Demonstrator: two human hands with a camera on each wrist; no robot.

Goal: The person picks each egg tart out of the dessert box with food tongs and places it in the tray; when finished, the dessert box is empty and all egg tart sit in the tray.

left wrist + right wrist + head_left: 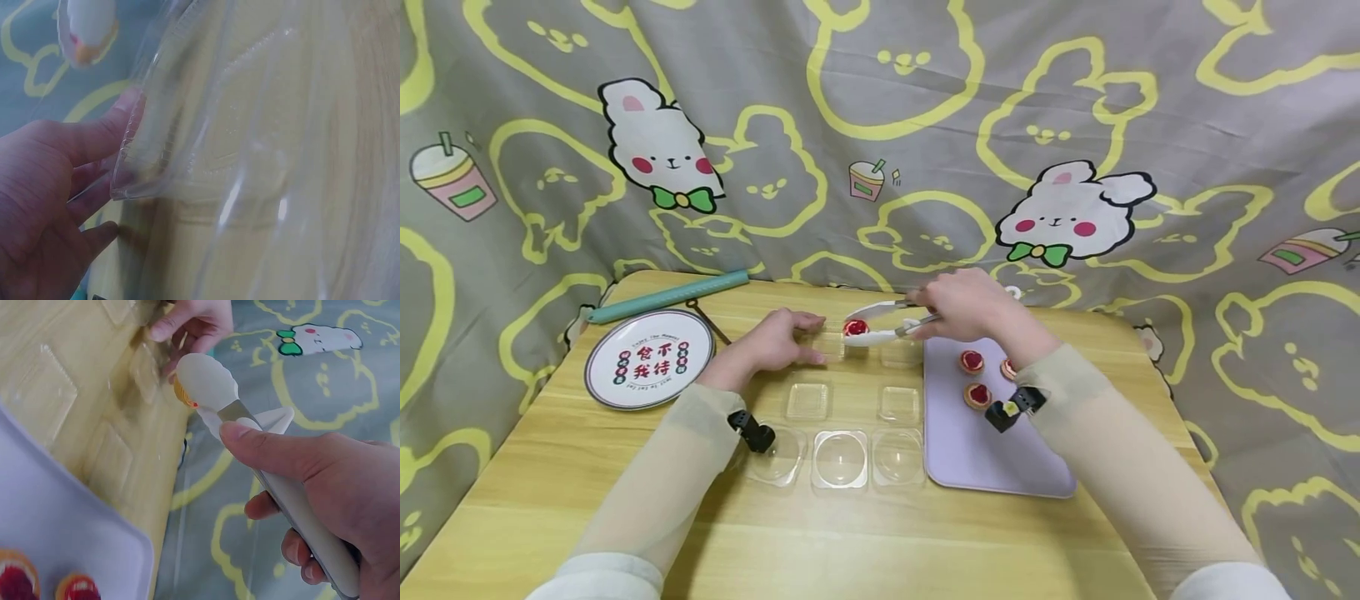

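Note:
My right hand [966,308] grips a pair of tongs [880,321] with white tips and metal arms. Between the tips is a small tart [855,328] with a red topping, held over a clear plastic box [829,340]. In the right wrist view the white tips [203,381] hide most of the tart; some orange crust shows beside them. My left hand [784,340] holds that box by its side. Seen from the left wrist, its fingers [103,134] are at the ridged edge of the see-through box [187,156].
Several more clear boxes [840,460] stand in rows on the wooden table [820,542]. At right, a lilac tray [1000,458] bears more red-topped tarts [972,361]. A round plate with lettering [647,358] and a green rolled item [670,296] lie at left. A patterned curtain [925,100] hangs behind.

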